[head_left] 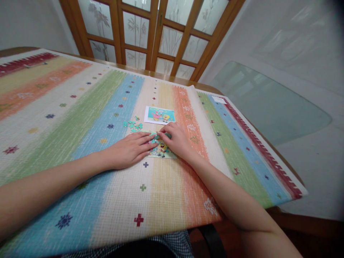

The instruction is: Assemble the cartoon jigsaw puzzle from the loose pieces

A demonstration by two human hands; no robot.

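A small jigsaw puzzle (162, 150) with a cartoon picture lies partly assembled on the striped table mat (80, 118). My left hand (129, 148) rests flat on the mat, its fingers stretched out onto the puzzle's left edge. My right hand (174, 138) sits on the puzzle's upper right, fingers curled and pressing down at its top edge; whether a piece is under the fingertips is hidden. Several loose teal pieces (133, 125) lie just beyond the left hand. A reference picture card (159, 115) lies flat behind the puzzle.
The colourful striped mat covers a wooden table (285, 215) and overhangs its near edge. A small white tag (219, 100) sits at the mat's far right. Wooden-framed frosted glass doors (150, 32) stand behind. A glass surface (268, 104) lies to the right.
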